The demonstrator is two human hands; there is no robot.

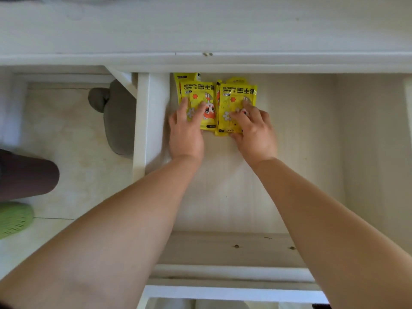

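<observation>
Two small stacks of yellow hand-warmer packets lie side by side at the back left of an open white drawer (312,152). My left hand (186,132) rests flat on the left stack (198,94), fingers straight and spread. On the right stack (236,94) lies my right hand (254,130); its fingers lie over the top packet and its thumb sits at the packet's near edge. More packets peek out from beneath each top one.
The drawer's left wall (145,121) stands close beside the left stack. The white desktop (200,30) overhangs the back. On the floor at left are a grey slipper (116,117), a green slipper (13,219) and a dark trouser leg (26,175).
</observation>
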